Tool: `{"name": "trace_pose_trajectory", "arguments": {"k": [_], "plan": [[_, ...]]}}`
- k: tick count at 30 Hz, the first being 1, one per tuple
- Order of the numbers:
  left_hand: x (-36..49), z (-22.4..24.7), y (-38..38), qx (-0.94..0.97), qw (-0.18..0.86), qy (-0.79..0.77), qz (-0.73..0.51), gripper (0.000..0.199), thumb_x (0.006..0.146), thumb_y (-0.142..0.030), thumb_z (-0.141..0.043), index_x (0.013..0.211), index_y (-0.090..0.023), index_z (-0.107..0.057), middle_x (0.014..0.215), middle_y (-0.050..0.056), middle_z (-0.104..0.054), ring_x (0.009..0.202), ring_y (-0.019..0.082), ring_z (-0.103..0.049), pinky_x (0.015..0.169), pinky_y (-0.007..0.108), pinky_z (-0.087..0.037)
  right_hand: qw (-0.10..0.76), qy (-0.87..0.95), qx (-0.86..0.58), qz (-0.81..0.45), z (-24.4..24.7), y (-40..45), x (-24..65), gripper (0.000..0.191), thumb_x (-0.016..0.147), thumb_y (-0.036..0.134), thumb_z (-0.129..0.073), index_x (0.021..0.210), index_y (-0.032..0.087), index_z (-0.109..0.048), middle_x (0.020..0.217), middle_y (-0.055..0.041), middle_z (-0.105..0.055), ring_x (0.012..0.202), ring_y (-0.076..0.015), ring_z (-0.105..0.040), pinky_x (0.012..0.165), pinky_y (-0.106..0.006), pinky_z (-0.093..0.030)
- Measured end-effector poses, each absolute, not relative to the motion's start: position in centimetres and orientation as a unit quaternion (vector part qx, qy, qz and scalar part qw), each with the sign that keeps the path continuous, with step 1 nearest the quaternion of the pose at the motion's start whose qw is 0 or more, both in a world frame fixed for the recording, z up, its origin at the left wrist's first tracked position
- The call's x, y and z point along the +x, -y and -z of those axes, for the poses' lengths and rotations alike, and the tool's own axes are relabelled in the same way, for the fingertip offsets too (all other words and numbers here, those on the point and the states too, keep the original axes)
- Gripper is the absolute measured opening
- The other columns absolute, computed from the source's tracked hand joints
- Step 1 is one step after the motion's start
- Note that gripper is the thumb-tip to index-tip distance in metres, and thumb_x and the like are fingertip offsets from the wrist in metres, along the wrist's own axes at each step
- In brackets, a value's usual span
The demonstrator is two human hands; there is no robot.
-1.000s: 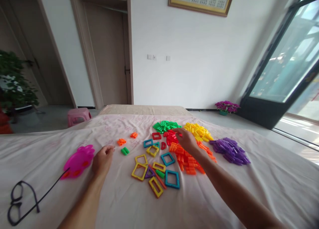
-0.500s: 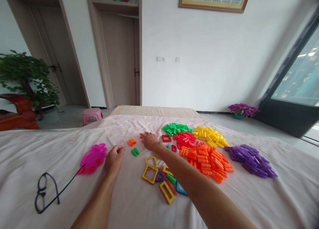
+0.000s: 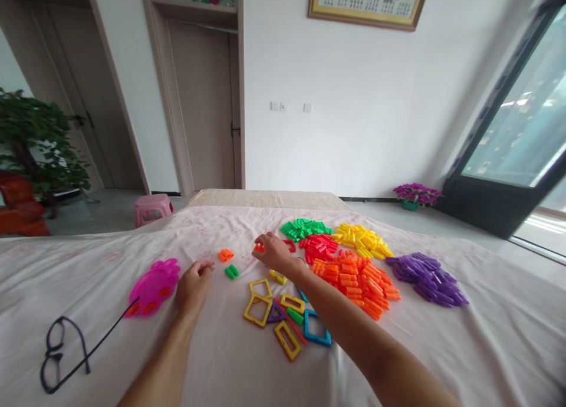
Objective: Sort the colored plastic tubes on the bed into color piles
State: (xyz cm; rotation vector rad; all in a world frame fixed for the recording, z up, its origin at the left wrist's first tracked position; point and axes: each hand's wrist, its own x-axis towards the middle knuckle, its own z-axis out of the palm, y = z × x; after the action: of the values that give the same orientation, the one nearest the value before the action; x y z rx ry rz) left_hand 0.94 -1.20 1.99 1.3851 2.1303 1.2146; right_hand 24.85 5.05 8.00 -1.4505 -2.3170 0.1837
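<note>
My right hand (image 3: 276, 252) reaches out over the cloth, its fingers closed on a small orange plastic piece (image 3: 259, 248). Just left of it lie an orange pair of pieces (image 3: 226, 255) and a green pair (image 3: 232, 271). My left hand (image 3: 194, 282) rests on the cloth with curled fingers, beside a pink paw-shaped plate (image 3: 152, 286); whatever it may hold is hidden. Between my forearms are yellow frame tiles (image 3: 257, 311), a purple triangle tile (image 3: 276, 312), a blue square tile (image 3: 317, 328) and a green piece (image 3: 295, 316). A red tile (image 3: 289, 245) is partly behind my right hand.
Piles of green (image 3: 305, 229), red (image 3: 319, 248), yellow (image 3: 361, 239), orange (image 3: 356, 280) and purple (image 3: 427, 278) pieces lie to the right. Black glasses (image 3: 59, 354) sit at the left, one temple touching the plate. A pink stool (image 3: 153, 208) stands beyond the table.
The view has turned slightly right. My right hand has drawn a little to the right with the orange piece, and more of the blue and yellow tiles shows. My left hand stays curled by the plate.
</note>
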Motion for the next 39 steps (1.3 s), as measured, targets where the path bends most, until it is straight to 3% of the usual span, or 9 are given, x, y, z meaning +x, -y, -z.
{"name": "trace_pose_trajectory", "arguments": {"k": [7, 14, 17, 25, 27, 31, 34, 39], "plan": [[1.0, -2.2, 1.3, 0.473, 0.18, -0.748, -0.43, 0.025, 0.08, -0.03, -0.056, 0.097, -0.023, -0.074, 0.095, 0.008, -0.078, 0.09, 0.026, -0.073, 0.073, 0.031, -0.054, 0.278, 0.753, -0.596, -0.034, -10.5, -0.9, 37.6, 0.036, 0.087, 0.039, -0.064, 0.117, 0.021, -0.069, 0.111, -0.0084, -0.067, 0.097, -0.0217, -0.064, 0.086, -0.031, -0.048], [0.3, -1.0, 0.9, 0.483, 0.18, -0.743, -0.427, 0.029, 0.083, -0.037, -0.055, 0.101, -0.023, -0.072, 0.096, 0.008, -0.078, 0.09, 0.026, -0.072, 0.072, 0.03, -0.052, 0.175, 0.666, -0.724, 0.026, -11.6, 1.4, 47.4, 0.044, 0.082, 0.043, -0.064, 0.119, 0.02, -0.071, 0.111, -0.0121, -0.07, 0.099, -0.0258, -0.066, 0.082, -0.033, -0.048], [0.1, -0.5, 0.6, 0.489, 0.181, -0.738, -0.429, 0.031, 0.084, -0.038, -0.053, 0.103, -0.022, -0.071, 0.098, 0.009, -0.077, 0.091, 0.025, -0.072, 0.072, 0.03, -0.051, 0.176, 0.657, -0.733, 0.026, -12.0, 2.0, 48.0, 0.041, 0.083, 0.045, -0.061, 0.115, 0.023, -0.073, 0.109, -0.0102, -0.072, 0.099, -0.0264, -0.067, 0.079, -0.033, -0.048], [-0.2, 0.3, -0.1, 0.443, 0.207, -0.702, -0.519, 0.029, 0.08, -0.035, -0.055, 0.1, -0.019, -0.07, 0.094, 0.008, -0.077, 0.081, 0.022, -0.072, 0.07, 0.029, -0.051, 0.278, 0.785, -0.549, -0.072, -10.4, 1.5, 37.1, 0.027, 0.087, 0.026, -0.057, 0.105, 0.023, -0.076, 0.106, -0.0052, -0.074, 0.097, -0.0215, -0.068, 0.083, -0.029, -0.05], [-0.3, 0.6, -0.3, 0.436, 0.203, -0.696, -0.533, 0.03, 0.08, -0.032, -0.053, 0.102, -0.019, -0.069, 0.096, 0.008, -0.077, 0.081, 0.021, -0.072, 0.071, 0.028, -0.051, 0.257, 0.815, -0.508, -0.104, -9.2, 1.1, 33.3, 0.026, 0.085, 0.02, -0.057, 0.102, 0.021, -0.077, 0.1, -0.0058, -0.075, 0.095, -0.0212, -0.068, 0.083, -0.029, -0.051], [-0.6, 1.0, -0.6, 0.424, 0.198, -0.687, -0.556, 0.031, 0.079, -0.03, -0.052, 0.102, -0.018, -0.069, 0.096, 0.009, -0.077, 0.08, 0.02, -0.073, 0.069, 0.028, -0.052, 0.198, 0.852, -0.462, -0.145, -7.1, 0.4, 26.4, 0.036, 0.084, 0.014, -0.057, 0.116, 0.019, -0.072, 0.116, -0.0081, -0.073, 0.107, -0.0224, -0.067, 0.093, -0.03, -0.049], [-0.6, 1.1, -0.7, 0.422, 0.201, -0.683, -0.562, 0.03, 0.079, -0.03, -0.053, 0.101, -0.018, -0.069, 0.095, 0.008, -0.077, 0.079, 0.021, -0.073, 0.069, 0.028, -0.053, 0.181, 0.886, -0.41, -0.118, -6.0, -0.3, 22.4, 0.038, 0.091, 0.018, -0.054, 0.127, 0.02, -0.065, 0.126, -0.0104, -0.069, 0.116, -0.0221, -0.063, 0.1, -0.032, -0.045], [-0.7, 1.0, -0.6, 0.423, 0.211, -0.683, -0.557, 0.028, 0.078, -0.031, -0.055, 0.099, -0.019, -0.069, 0.094, 0.007, -0.077, 0.077, 0.021, -0.073, 0.069, 0.029, -0.053, 0.109, 0.926, -0.359, -0.034, -4.9, -0.8, 19.0, 0.026, 0.095, 0.03, -0.056, 0.117, 0.019, -0.065, 0.114, -0.0112, -0.071, 0.109, -0.0246, -0.064, 0.094, -0.036, -0.048]]}}
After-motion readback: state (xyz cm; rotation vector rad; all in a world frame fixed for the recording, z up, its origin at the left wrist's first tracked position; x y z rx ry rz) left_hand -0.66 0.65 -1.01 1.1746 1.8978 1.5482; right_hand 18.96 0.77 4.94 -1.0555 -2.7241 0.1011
